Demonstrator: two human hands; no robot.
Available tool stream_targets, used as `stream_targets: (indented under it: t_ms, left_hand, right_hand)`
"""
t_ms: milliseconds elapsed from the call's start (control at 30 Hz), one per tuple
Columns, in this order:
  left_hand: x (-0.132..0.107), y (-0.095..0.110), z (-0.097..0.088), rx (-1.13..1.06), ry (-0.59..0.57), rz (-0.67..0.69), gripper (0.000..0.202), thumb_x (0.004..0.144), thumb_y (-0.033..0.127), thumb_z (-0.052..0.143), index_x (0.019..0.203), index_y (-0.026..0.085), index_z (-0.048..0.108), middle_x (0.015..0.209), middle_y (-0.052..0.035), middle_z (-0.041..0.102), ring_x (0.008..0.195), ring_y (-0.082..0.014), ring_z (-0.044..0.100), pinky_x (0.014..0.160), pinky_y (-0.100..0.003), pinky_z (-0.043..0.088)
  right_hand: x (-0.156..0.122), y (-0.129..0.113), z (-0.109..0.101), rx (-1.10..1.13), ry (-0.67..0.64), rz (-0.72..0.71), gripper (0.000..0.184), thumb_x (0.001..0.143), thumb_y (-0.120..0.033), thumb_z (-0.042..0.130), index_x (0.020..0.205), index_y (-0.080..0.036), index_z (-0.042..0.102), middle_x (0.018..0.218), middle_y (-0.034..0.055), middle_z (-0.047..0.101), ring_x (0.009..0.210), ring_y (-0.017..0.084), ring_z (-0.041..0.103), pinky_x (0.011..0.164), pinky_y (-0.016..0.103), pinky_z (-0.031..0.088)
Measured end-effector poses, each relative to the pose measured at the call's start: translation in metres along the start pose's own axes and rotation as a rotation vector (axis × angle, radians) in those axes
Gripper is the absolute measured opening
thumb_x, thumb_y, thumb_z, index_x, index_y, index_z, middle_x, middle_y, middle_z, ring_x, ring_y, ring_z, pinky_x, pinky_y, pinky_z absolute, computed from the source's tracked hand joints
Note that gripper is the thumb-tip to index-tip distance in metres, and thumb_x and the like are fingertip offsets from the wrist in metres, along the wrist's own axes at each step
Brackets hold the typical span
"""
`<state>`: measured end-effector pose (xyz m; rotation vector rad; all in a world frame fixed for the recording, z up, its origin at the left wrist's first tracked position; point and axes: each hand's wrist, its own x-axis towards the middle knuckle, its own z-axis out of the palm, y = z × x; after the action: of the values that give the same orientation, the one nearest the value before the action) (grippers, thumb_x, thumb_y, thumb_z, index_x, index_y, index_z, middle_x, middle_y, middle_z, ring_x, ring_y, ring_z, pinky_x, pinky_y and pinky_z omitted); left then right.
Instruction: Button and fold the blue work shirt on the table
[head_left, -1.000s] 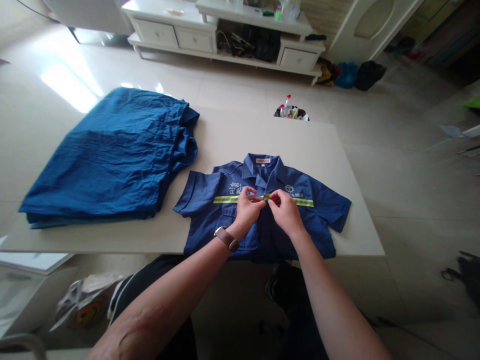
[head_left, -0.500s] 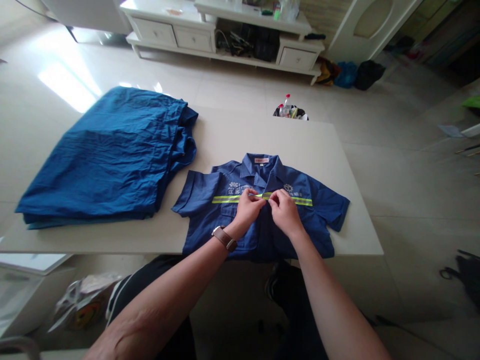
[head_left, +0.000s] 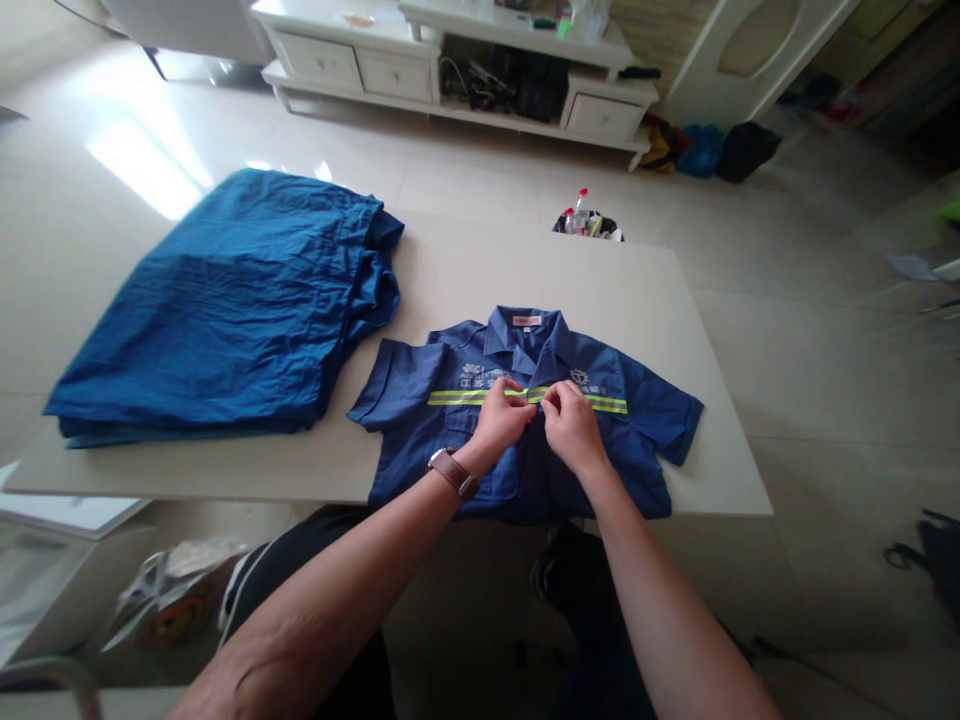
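I see left hand point(head_left: 501, 420) and right hand point(head_left: 571, 425), fingers pinched closed on work shirt point(head_left: 525, 420) front placket at reflective stripe point(head_left: 454, 397), shirt flat on counter point(head_left: 480, 280).

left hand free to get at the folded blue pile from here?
Probably yes. The left hand pinches the shirt front, but bare table lies between it and the pile.

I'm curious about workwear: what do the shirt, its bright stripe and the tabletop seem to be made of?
The shirt, pinched by the left hand and right hand, looks like matte woven cotton or a blend, softly creased. Its stripe looks like yellow-green reflective tape with a grey centre. The table seems smooth, pale laminate or painted board.
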<state>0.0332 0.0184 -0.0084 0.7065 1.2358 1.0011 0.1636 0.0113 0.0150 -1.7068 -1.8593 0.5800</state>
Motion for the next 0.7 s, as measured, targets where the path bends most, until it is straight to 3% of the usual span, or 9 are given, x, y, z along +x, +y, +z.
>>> stream_targets:
  t_ms: [100, 233, 467, 700]
  left_hand:
    - [0.0, -0.002, -0.001, 0.003, -0.007, -0.02, 0.038, 0.064, 0.004, 0.07, 0.09, 0.021, 0.048, 0.057, 0.0083, 0.06, 0.048, -0.0075, 0.053, 0.052, -0.017, 0.035]
    - [0.0, -0.003, -0.001, 0.083, -0.015, 0.09, 0.038, 0.062, 0.005, 0.072, 0.09, 0.021, 0.051, 0.059, 0.008, 0.06, 0.049, -0.0063, 0.05, 0.051, -0.016, 0.029]
    - [-0.002, 0.0, 0.002, -0.007, -0.063, 0.125, 0.035, 0.063, 0.007, 0.068, 0.09, 0.022, 0.05, 0.059, 0.0098, 0.055, 0.048, -0.0048, 0.043, 0.049, -0.016, 0.023]
    - [-0.005, 0.003, 0.001, 0.085, -0.132, 0.231, 0.036, 0.064, 0.001, 0.061, 0.092, 0.021, 0.052, 0.068, 0.0077, 0.055, 0.057, -0.0057, 0.049, 0.055, -0.017, 0.031]
  right_hand:
    - [0.0, 0.002, 0.004, 0.02, 0.008, 0.019, 0.012, 0.084, -0.017, 0.051, 0.074, -0.022, 0.048, 0.083, 0.0055, 0.057, 0.079, 0.02, 0.055, 0.075, 0.032, 0.043]
    - [0.001, 0.004, 0.005, 0.094, 0.015, 0.127, 0.01, 0.083, -0.024, 0.053, 0.074, -0.021, 0.053, 0.08, 0.0056, 0.061, 0.077, 0.02, 0.057, 0.075, 0.032, 0.044]
    - [0.007, 0.018, 0.007, 0.269, 0.001, 0.347, 0.017, 0.074, -0.037, 0.057, 0.07, -0.021, 0.058, 0.067, 0.0014, 0.062, 0.065, 0.017, 0.054, 0.063, 0.028, 0.039]
    - [0.012, 0.037, 0.015, 0.488, -0.139, 0.504, 0.023, 0.068, -0.042, 0.057, 0.063, -0.02, 0.054, 0.055, -0.0013, 0.054, 0.056, 0.014, 0.048, 0.055, 0.025, 0.036]
